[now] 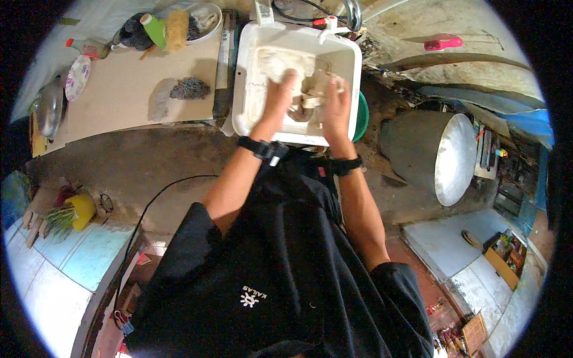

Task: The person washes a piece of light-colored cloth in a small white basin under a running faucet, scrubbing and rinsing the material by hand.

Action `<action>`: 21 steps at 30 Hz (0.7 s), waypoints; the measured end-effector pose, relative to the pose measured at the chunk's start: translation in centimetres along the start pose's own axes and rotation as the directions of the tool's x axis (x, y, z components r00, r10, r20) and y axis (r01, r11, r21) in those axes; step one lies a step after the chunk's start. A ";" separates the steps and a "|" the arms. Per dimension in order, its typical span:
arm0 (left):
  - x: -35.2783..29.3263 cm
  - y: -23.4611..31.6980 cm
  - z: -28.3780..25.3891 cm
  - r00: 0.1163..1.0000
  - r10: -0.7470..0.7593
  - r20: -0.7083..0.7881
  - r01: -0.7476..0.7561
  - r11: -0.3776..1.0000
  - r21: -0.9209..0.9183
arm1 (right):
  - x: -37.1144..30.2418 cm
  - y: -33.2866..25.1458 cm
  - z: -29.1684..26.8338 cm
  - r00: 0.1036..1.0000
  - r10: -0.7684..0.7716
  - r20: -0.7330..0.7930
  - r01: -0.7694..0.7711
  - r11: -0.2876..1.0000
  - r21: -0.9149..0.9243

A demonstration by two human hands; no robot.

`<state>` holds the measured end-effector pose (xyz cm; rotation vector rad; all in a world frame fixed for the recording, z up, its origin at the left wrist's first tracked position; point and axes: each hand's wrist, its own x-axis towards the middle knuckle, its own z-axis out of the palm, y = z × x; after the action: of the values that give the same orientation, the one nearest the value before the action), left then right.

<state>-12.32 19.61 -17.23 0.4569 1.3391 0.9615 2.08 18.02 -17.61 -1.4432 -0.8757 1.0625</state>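
Both my hands are inside a white rectangular sink [239,104]. My left hand [279,99] is over its left half, fingers stretched forward and somewhat blurred, with nothing seen in them. On the other side, my right hand [337,110] is smeared by motion, so its grip does not show. Between the hands lies a pale, crumpled piece [310,100], perhaps wet cloth; whether either hand touches it is unclear. Brownish stains mark the basin floor. A white tap with a red handle [328,22] stands at the sink's far edge.
Left of the sink, a dark scouring pad [191,89] lies on a tan board [125,101]. Behind it are a green bottle [154,31], a sponge [176,28] and a white bowl [216,24]. A green basin [362,116] and a large metal pot [412,143] are to the right.
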 end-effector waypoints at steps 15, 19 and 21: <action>0.9 -3.9 1.9 0.941 0.337 0.017 -0.309 0.840 0.446 | -0.6 2.8 2.7 0.994 0.104 -0.045 -0.113 0.947 -0.299; -0.5 -3.7 5.0 0.923 0.372 0.101 -0.354 0.713 0.605 | 2.5 4.0 0.3 0.962 0.184 -0.201 -0.240 0.922 -0.304; 0.5 -2.8 4.2 0.909 0.407 0.095 -0.378 0.706 0.599 | 1.8 4.0 0.7 0.959 0.177 -0.220 -0.237 0.928 -0.286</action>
<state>-7.48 19.41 -18.71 1.2722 1.6230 0.8623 1.88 19.36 -21.79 -1.9049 -0.7870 0.9484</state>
